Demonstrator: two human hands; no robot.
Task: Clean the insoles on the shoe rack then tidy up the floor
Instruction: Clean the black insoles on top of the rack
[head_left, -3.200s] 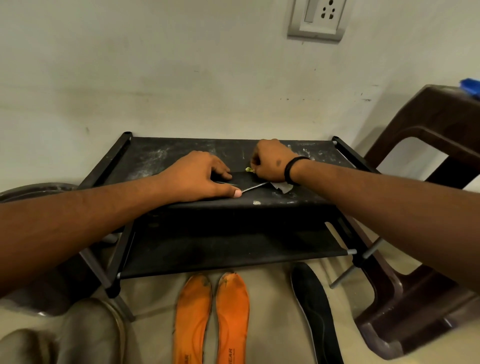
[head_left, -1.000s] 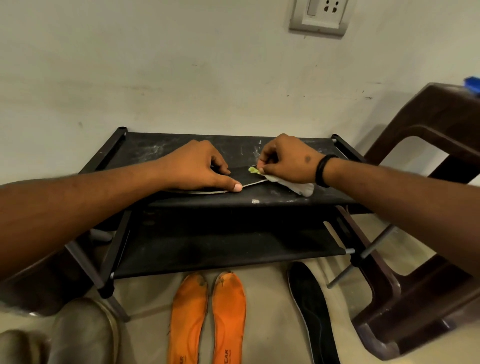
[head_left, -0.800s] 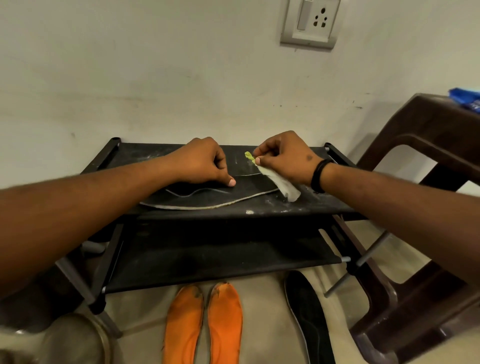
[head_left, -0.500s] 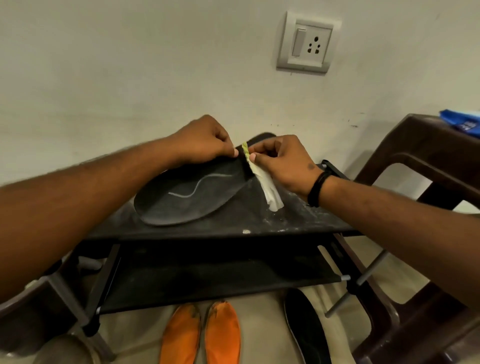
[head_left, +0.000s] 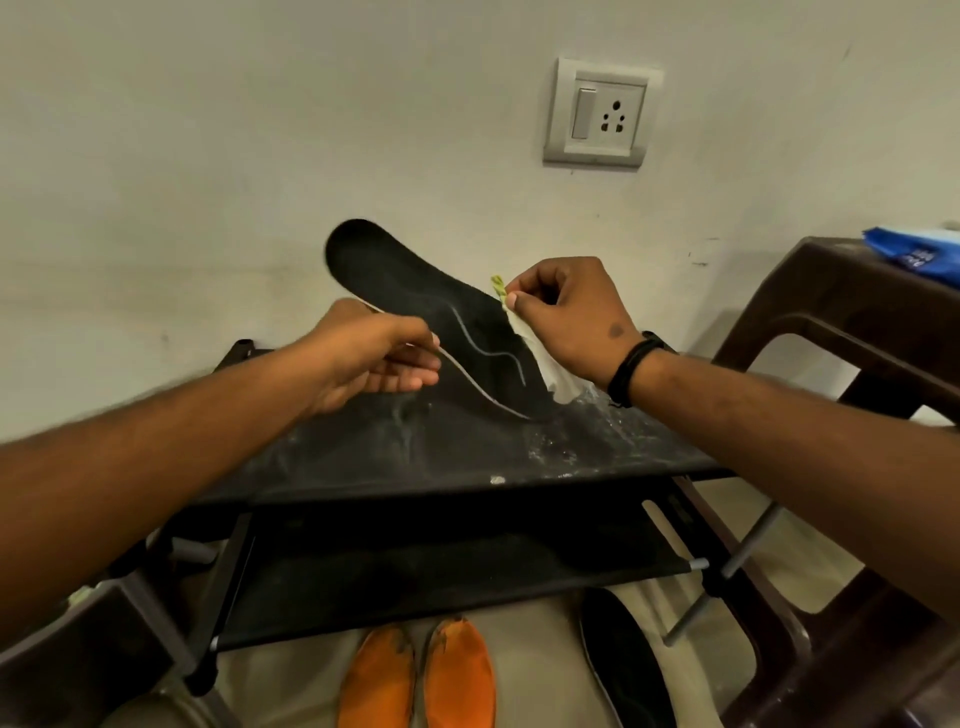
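Nearest you, two flat orange foam insoles (head_left: 415, 675) lie side by side on the floor, a black insole (head_left: 626, 660) to their right. Above them stands the dusty black fabric-shelved shoe rack (head_left: 415, 457). Your left hand (head_left: 374, 358) pinches the near edge of a long black insole (head_left: 441, 312), tilted up with its lower end on the top shelf. Your right hand (head_left: 566, 317) pinches a white wipe (head_left: 550, 374) against its far edge.
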